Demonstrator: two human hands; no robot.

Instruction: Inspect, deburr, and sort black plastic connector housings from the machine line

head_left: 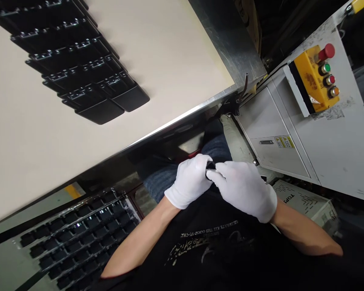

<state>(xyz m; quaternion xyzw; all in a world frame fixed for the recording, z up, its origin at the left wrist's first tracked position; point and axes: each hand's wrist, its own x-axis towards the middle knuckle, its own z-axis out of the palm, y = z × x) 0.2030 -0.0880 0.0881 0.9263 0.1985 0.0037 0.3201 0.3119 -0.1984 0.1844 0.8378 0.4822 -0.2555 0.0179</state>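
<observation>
Both my hands wear white gloves and meet in front of my dark shirt, below the worktable's edge. My left hand (191, 178) is closed round a small black part (210, 165), most of which the fingers hide. From the other side, my right hand (244, 188) pinches at the same part with thumb and forefinger. A thin light edge shows by the right fingertips, too small to make out. Beyond my hands, on the pale worktable (170, 60), overlapping rows of flat black pieces with shiny hinge-like edges (101, 107) lie at the upper left.
A clear tray (81, 226) with rows of black parts sits at the lower left. On the right stands a grey machine cabinet (279, 121) carrying a yellow button box (317, 79). A light-coloured box (303, 198) is on the floor below it. The table has a metal edge (176, 119).
</observation>
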